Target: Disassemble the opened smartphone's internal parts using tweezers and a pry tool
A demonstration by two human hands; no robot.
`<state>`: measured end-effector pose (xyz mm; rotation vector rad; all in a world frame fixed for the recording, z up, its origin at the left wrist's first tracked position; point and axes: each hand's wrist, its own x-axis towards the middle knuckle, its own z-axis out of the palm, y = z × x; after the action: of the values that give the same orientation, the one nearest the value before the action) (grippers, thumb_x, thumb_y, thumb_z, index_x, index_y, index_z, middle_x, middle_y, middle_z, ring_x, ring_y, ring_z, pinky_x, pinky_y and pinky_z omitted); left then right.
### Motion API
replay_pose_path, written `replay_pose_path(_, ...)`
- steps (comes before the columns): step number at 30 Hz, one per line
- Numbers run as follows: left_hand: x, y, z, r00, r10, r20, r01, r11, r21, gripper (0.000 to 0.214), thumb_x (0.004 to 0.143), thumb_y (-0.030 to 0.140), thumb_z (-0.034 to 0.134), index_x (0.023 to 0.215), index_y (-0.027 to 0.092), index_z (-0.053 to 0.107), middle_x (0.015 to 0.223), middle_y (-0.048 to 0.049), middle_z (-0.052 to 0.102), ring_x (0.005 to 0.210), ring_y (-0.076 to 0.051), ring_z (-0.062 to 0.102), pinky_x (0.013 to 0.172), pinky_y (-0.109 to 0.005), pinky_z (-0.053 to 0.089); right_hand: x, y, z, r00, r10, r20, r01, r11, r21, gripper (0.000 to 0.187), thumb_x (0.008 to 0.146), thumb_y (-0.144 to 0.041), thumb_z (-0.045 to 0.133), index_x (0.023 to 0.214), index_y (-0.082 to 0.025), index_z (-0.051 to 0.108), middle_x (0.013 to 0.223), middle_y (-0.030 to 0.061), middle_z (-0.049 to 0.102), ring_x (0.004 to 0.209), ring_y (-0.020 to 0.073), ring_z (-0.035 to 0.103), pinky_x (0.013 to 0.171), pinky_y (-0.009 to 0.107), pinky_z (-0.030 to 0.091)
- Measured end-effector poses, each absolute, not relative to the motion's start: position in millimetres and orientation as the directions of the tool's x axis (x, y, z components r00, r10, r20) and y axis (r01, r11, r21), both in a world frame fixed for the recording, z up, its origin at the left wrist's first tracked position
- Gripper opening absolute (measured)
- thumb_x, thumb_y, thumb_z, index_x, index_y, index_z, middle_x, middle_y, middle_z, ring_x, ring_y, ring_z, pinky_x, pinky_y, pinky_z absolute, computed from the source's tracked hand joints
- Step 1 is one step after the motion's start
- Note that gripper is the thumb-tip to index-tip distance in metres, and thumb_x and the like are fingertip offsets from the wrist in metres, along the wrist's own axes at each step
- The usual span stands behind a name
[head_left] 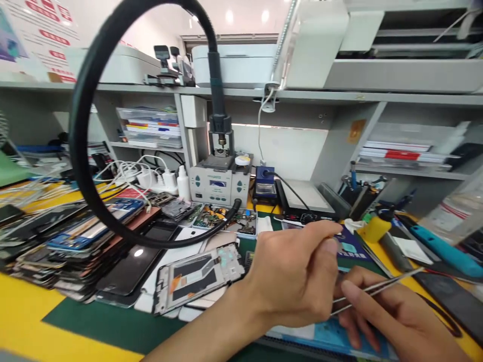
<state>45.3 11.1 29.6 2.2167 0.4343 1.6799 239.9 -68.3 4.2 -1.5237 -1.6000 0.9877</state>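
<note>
My left hand (294, 274) is raised over the green mat (113, 322), thumb and forefinger pinched together near the tips of metal tweezers (381, 286); what they pinch is too small to make out. My right hand (392, 314) lies low at the lower right, with its fingers curled round the tweezers. Under both hands lies a blue sheet (332, 337). A bare phone frame (199, 276) rests just left of my left wrist.
Stacks of phone screens and frames (71, 246) fill the left of the bench. A rework station (221, 183) with a looping black hose (81, 125) stands behind. Trays of circuit parts (226, 218), a heating plate (305, 198), a yellow bottle (375, 226) and a blue tool (441, 249) sit around.
</note>
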Motion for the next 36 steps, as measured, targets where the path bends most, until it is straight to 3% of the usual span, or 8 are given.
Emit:
replay_pose_path(8, 45.7, 11.6, 29.5, 0.261, 0.436, 0.861, 0.033, -0.896, 0.443, 0.026, 0.101, 0.015, 0.048, 0.118, 0.009, 0.067, 0.063, 0.0048, 0.054, 0.052, -0.012, 0.050, 0.052, -0.026, 0.038, 232.2, -70.2, 12.2, -0.057, 0.998, -0.030, 0.382, -0.006, -0.924, 0.054, 0.097, -0.072, 0.056, 0.075, -0.023, 0.062, 0.065, -0.0029, 0.063, 0.050, 0.0117, 0.057, 0.050, 0.026, 0.042)
replay_pose_path(27, 49.9, 13.4, 27.6, 0.224, 0.440, 0.869, 0.074, -0.897, 0.435, 0.021, 0.097, 0.014, 0.059, 0.116, 0.012, 0.067, 0.064, 0.0067, 0.052, 0.051, -0.010, 0.051, 0.052, -0.024, 0.041, 231.3, -71.4, 13.6, -0.069, 0.996, -0.048, 0.320, -0.023, -0.947, 0.048, 0.098, -0.068, 0.058, 0.078, -0.025, 0.059, 0.064, -0.0036, 0.067, 0.053, 0.0133, 0.063, 0.053, 0.025, 0.047)
replay_pose_path(36, 50.0, 13.2, 27.9, 0.239, 0.446, 0.863, 0.067, -0.894, 0.443, 0.020, 0.097, 0.015, 0.058, 0.114, 0.011, 0.067, 0.063, 0.0064, 0.053, 0.051, -0.010, 0.052, 0.052, -0.023, 0.043, 225.2, -65.0, 27.1, 0.051, 0.998, 0.047, 0.457, 0.018, -0.889, 0.050, 0.085, -0.074, 0.068, 0.079, -0.025, 0.075, 0.061, 0.0017, 0.070, 0.053, 0.0210, 0.068, 0.046, 0.029, 0.055)
